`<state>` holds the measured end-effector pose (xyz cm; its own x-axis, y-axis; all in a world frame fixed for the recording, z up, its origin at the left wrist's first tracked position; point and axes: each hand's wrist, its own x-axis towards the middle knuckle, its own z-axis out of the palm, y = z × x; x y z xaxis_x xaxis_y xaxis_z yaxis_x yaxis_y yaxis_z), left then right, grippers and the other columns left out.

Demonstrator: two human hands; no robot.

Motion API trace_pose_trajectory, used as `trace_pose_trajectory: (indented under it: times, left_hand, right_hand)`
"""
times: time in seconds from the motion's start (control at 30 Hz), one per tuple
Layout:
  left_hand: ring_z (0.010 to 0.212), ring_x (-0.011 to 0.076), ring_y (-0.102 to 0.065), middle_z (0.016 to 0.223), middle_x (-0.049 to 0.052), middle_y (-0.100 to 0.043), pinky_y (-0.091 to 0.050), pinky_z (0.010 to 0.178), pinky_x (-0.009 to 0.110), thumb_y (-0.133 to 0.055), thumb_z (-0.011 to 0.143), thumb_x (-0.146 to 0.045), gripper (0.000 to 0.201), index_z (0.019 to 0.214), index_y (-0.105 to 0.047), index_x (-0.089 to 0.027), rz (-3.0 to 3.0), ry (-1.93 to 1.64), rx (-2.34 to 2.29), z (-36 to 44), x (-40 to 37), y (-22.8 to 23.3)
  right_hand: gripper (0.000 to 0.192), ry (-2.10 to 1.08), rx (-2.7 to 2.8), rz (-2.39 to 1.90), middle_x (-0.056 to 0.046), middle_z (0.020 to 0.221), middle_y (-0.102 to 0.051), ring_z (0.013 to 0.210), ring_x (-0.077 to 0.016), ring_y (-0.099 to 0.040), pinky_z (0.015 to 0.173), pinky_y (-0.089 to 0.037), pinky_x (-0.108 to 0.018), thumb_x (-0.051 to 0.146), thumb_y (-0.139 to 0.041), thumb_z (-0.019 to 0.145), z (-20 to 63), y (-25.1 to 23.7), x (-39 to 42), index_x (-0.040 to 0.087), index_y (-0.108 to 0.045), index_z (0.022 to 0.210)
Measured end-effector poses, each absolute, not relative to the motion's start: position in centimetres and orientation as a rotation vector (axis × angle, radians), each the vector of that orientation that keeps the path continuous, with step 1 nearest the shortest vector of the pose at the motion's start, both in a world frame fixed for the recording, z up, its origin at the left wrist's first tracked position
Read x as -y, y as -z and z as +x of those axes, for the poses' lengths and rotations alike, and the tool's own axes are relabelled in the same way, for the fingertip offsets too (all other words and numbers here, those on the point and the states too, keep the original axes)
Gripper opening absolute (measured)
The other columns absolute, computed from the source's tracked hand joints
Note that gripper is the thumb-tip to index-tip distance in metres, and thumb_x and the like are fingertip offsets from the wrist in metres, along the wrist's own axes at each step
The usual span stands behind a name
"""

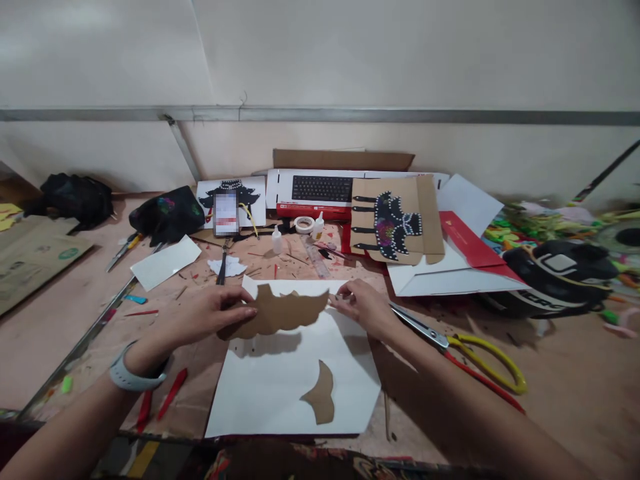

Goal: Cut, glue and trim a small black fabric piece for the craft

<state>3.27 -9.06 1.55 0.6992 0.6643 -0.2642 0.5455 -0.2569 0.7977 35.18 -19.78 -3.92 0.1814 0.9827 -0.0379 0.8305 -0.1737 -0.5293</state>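
Nearest, at six o'clock, a white sheet [280, 393] bears a small brown scrap [320, 395]. Above it, left hand [213, 313] and right hand [363, 305] pinch a cardboard cutout [280, 312] by opposite ends; it looks light, stiff, creasable. Scissors [465, 350] lie at three o'clock.

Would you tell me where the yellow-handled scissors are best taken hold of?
Take the scissors by the yellow loops, coming from the right: the loops lie open on the table's clear side, while the blades point toward the right hand.
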Motion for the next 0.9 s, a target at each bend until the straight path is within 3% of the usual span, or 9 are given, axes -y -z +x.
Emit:
trace_pose_trajectory:
  times: [0.2,0.37,0.6,0.77,0.83,0.9]
  left_hand:
    - [0.076,0.0176,-0.062,0.089,0.004,-0.067,-0.047,0.056,0.02,-0.07,0.075,-0.052,0.036,0.093,-0.069,-0.02,1.697,-0.395,-1.1,-2.3,8.0,-1.9]
    - [0.068,0.0151,-0.06,0.083,0.003,-0.069,-0.044,0.05,0.018,-0.075,0.07,-0.051,0.039,0.092,-0.069,-0.02,1.543,-0.499,-1.227,-4.7,8.7,-2.0]
    - [0.064,0.0136,-0.059,0.081,0.002,-0.069,-0.043,0.047,0.016,-0.077,0.067,-0.052,0.038,0.088,-0.07,-0.021,1.532,-0.555,-1.262,-5.2,9.8,-2.2]
    - [0.067,0.0149,-0.06,0.081,0.003,-0.07,-0.047,0.052,0.018,-0.079,0.062,-0.052,0.04,0.084,-0.071,-0.02,1.496,-0.583,-1.293,-5.2,10.6,-2.7]
    - [0.066,0.015,-0.06,0.078,0.002,-0.07,-0.047,0.051,0.018,-0.08,0.061,-0.053,0.041,0.084,-0.07,-0.02,1.465,-0.581,-1.319,-5.3,10.8,-2.8]
    - [0.065,0.0151,-0.06,0.078,0.001,-0.07,-0.047,0.051,0.019,-0.08,0.06,-0.054,0.042,0.083,-0.07,-0.02,1.452,-0.57,-1.336,-5.4,10.8,-2.9]
  right_hand:
    - [0.01,-0.608,1.761,-2.099,-0.006,0.09,-0.064,0.081,-0.0191,-0.059,0.069,-0.04,-0.027,0.026,-0.063,0.084,33.4,3.9,19.6,0.018,-0.06,0.078]
    - [0.015,-0.564,1.798,-2.137,-0.007,0.095,-0.065,0.088,-0.0223,-0.059,0.072,-0.04,-0.029,0.026,-0.067,0.079,33.2,3.0,19.7,0.018,-0.06,0.09]
    - [0.008,-0.659,1.767,-2.08,-0.009,0.097,-0.065,0.091,-0.0225,-0.058,0.077,-0.041,-0.031,0.025,-0.06,0.082,33.1,3.1,20.1,0.018,-0.061,0.084]
    - [0.008,-0.684,1.739,-2.084,-0.005,0.086,-0.066,0.076,-0.019,-0.059,0.065,-0.04,-0.028,0.027,-0.058,0.083,32.8,3.5,20.7,0.02,-0.056,0.084]
    - [0.012,-0.759,1.758,-2.018,-0.003,0.085,-0.067,0.073,-0.0177,-0.059,0.061,-0.04,-0.026,0.026,-0.058,0.082,32.4,3.5,20.4,0.02,-0.056,0.093]
    - [0.028,-0.87,1.828,-1.904,-0.003,0.09,-0.069,0.074,-0.017,-0.06,0.062,-0.041,-0.025,0.025,-0.059,0.082,31.7,3.1,19.5,0.021,-0.055,0.109]
